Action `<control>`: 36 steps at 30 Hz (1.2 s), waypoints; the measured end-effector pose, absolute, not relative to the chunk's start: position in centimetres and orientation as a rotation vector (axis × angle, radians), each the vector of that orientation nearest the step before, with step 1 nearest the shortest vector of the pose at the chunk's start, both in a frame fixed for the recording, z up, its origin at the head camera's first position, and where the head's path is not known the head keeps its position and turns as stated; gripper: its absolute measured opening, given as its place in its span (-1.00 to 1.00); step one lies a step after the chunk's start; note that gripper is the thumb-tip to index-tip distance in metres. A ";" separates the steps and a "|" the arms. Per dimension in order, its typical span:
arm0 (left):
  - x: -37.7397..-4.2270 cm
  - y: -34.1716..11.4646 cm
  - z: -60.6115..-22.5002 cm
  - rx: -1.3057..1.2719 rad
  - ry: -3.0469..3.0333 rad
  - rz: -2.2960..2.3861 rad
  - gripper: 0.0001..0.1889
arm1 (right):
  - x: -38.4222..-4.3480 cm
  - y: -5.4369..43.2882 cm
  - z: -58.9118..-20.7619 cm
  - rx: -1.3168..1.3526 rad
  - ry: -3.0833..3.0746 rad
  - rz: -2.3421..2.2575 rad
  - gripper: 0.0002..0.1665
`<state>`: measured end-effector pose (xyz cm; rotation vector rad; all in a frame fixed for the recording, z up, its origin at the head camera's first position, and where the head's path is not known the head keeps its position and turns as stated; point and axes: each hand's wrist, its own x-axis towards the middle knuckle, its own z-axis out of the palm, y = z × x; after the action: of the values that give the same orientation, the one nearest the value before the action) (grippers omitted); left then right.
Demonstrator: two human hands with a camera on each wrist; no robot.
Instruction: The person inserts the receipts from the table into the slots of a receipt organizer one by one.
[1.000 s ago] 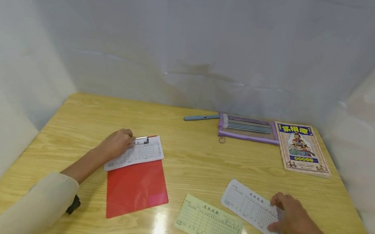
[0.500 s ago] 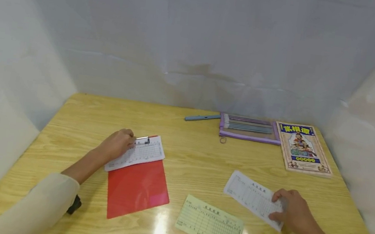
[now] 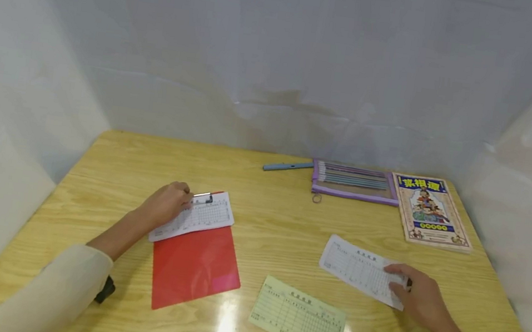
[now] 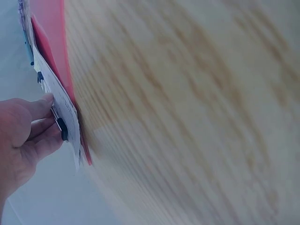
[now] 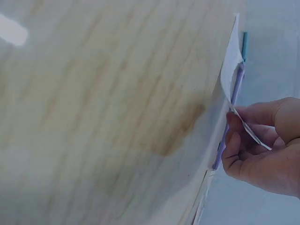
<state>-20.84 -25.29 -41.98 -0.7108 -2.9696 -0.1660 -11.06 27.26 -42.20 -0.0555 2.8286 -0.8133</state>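
1. White slip (image 3: 358, 271): over the right part of the desk (image 3: 253, 187), between the yellow slip (image 3: 298, 319) and the book (image 3: 428, 212). In the right wrist view it appears raised off the wood.
2. It should be very light and limp, easily creased or torn; it bends near the grip there. A gentle pinch at a short edge looks best, with the far end likely to droop.
3. The right hand (image 3: 419, 295) has its thumb and fingers closed on the slip's right end.
4. The left hand (image 3: 166, 206) pinches the metal clip (image 3: 209, 199) at the top of the red board (image 3: 194, 266), thumb against fingers. The clip likely feels stiff and springy; its lever seems the place to press.
5. Count: one loose white slip, one yellow slip, one red board, one metal clip, one pen (image 3: 288, 166), one pencil case (image 3: 355, 196) and one book. The clipped papers (image 3: 206, 217) and the pencils (image 3: 352, 177) are several each; I cannot tell the exact numbers.
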 end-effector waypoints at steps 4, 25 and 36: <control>-20.9 -25.3 -42.1 -0.712 -2.962 -0.169 -0.80 | -11.4 27.1 -42.0 -0.075 2.926 -0.858 -0.67; -20.8 -25.4 -42.2 -0.722 -2.958 -0.150 -0.81 | -15.7 24.0 -38.7 -0.280 2.668 -1.423 -0.50; -20.8 -25.3 -42.2 -0.732 -2.955 -0.155 -0.81 | -18.6 17.8 -37.6 -0.375 2.419 -1.678 -0.50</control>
<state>-20.81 -25.27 -42.21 -0.7325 -2.9547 -0.1547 -18.62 17.80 -37.63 -0.3749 2.4187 -1.6778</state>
